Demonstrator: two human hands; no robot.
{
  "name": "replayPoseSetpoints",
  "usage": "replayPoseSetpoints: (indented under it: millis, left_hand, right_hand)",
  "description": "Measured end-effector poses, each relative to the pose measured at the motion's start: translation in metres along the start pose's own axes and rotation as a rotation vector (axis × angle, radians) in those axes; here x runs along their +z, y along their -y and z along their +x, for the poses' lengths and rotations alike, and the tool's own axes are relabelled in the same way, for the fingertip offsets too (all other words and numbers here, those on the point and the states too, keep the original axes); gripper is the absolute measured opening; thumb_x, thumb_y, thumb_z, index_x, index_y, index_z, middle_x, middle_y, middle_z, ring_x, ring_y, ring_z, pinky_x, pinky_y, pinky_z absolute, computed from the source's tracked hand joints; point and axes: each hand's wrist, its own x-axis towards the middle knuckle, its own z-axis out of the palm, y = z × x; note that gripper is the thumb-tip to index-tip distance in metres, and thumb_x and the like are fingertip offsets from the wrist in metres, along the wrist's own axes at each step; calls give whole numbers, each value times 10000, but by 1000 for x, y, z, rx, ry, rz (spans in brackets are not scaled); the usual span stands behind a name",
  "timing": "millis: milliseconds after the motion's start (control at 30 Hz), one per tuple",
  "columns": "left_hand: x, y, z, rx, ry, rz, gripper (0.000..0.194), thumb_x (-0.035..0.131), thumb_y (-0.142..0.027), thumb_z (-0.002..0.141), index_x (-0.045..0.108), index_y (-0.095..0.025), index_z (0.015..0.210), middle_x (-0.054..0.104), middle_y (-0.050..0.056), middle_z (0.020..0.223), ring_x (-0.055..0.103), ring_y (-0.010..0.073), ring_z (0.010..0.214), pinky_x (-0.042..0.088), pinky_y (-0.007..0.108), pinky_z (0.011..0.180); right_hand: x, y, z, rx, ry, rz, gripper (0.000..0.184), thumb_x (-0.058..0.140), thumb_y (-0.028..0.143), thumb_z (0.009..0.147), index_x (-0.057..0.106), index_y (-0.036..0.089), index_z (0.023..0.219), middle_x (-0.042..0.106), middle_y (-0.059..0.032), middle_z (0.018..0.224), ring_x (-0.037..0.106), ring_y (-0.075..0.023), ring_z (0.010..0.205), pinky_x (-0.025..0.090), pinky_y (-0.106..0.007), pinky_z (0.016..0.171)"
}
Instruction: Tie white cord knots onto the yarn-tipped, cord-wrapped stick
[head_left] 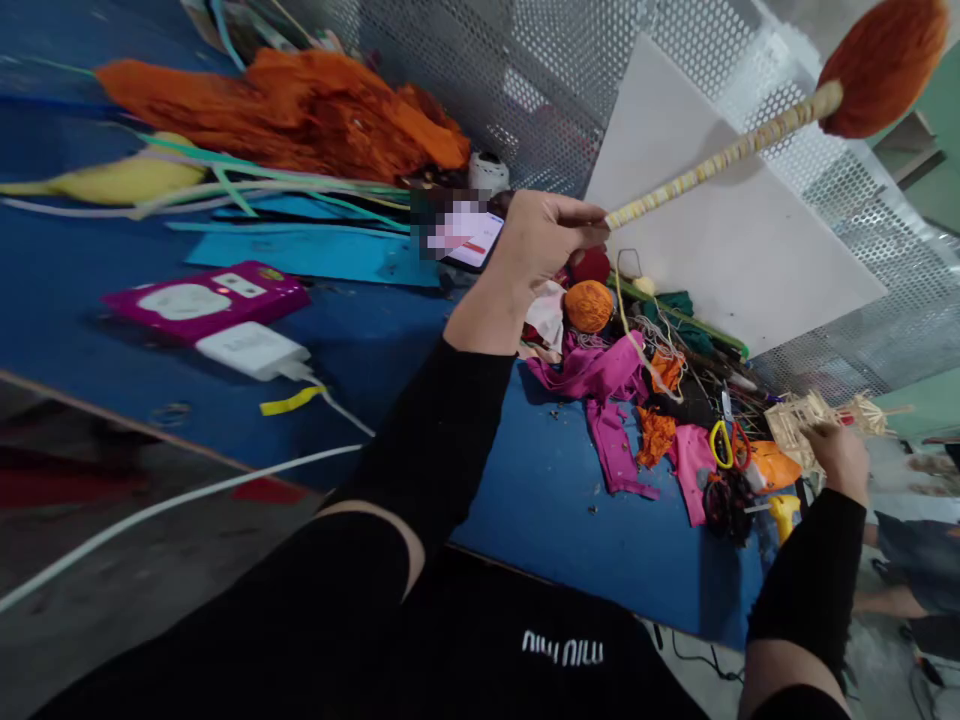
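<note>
My left hand (544, 235) is closed around the lower end of a wrapped stick (705, 170). Pale yellow banding runs along the stick, and a fuzzy orange ball (885, 65) sits at its upper right end. At the far right, my right hand (840, 460) grips a small model made of pale wooden sticks (801, 425); the fingers partly cover it. Below my left hand lie an orange yarn-like ball (589, 306) and magenta cloth strips (611, 370). Near my right hand are scissors with yellow and red handles (731, 445).
A blue table (525, 500) carries orange cloth (300, 115), a yellow cloth bundle (127, 180), a lit phone (480, 235), a magenta power strip (214, 300) and a white charger (251, 350). A white board (720, 220) leans on perforated metal behind. Another person (919, 560) is at right.
</note>
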Motion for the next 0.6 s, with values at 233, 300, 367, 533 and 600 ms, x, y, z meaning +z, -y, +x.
replayPoseSetpoints:
  millis: [233,300,367,533,600]
  left_hand:
    - [28,-6,-14,-48,96,-103,198,765,49,776,831,-127,839,741,5,691,653,95,602,567,239,666]
    - [33,-4,-16,-24,109,-75,210,769,47,756,839,-126,852,768,10,737,685,100,641,584,231,696]
    - [35,0,-16,3,99,-33,215,779,38,739,847,-124,862,782,21,764,704,113,668,600,243,726]
    - [29,10,-10,14,75,38,191,792,4,771,858,-118,903,790,51,782,699,123,654,606,261,729]
    - [28,15,-6,17,56,56,190,778,-4,787,858,-120,914,795,50,794,707,121,668,605,248,733]
  right_hand:
    - [70,208,6,-415,-141,774,278,674,433,906,778,245,1083,796,-94,1157,731,-238,1131,571,-461,1092]
    - [94,263,19,-471,-84,1021,384,658,493,935,702,264,1240,758,-89,1277,716,-221,1189,564,-471,1122]
    - [113,298,32,-521,11,1217,455,653,600,927,657,267,1237,737,-81,1263,708,-212,1175,577,-458,1095]
    - [116,315,29,-420,39,1231,420,570,603,995,591,235,794,532,34,682,537,-131,676,563,-341,766]
    - [106,311,20,-447,-172,1155,406,571,555,1014,615,229,776,536,17,730,548,-139,755,549,-351,826]
